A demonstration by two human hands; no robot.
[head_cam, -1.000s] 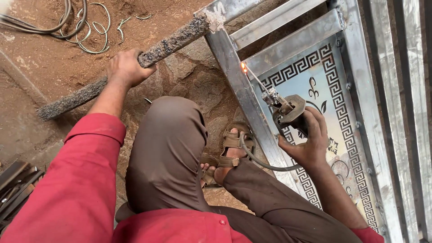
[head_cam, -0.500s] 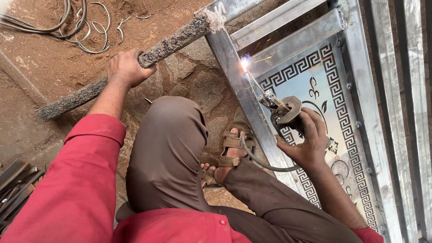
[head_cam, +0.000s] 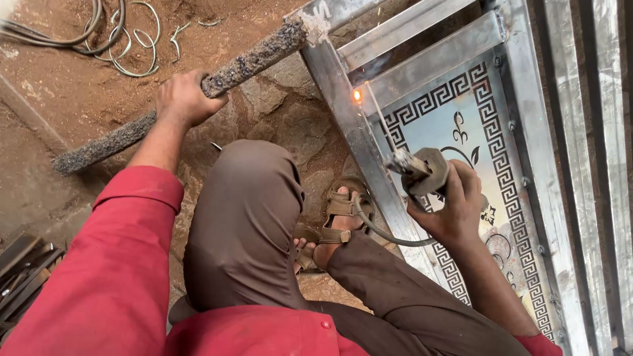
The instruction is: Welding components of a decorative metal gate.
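My left hand (head_cam: 184,99) grips a long rough, slag-crusted bar (head_cam: 254,59) that runs from the dirt floor up to the corner of a steel door frame (head_cam: 343,112). My right hand (head_cam: 455,204) holds a welding electrode holder (head_cam: 422,173). Its thin rod reaches up and left to a glowing orange spot (head_cam: 357,95) on the frame's inner rail. A cable (head_cam: 379,231) curves from the holder down past my sandalled foot (head_cam: 336,217). I am squatting, in a red shirt and brown trousers.
The frame holds a shiny decorated metal panel (head_cam: 481,112) with a black key-pattern border. More steel bars (head_cam: 593,132) lie along the right edge. Loose wires (head_cam: 119,39) coil on the dirt at top left. Dark metal strips (head_cam: 20,270) lie at lower left.
The rod tip and its glow have moved up the frame rail toward the upper corner. My right hand followed slightly. My left hand stays on the bar.
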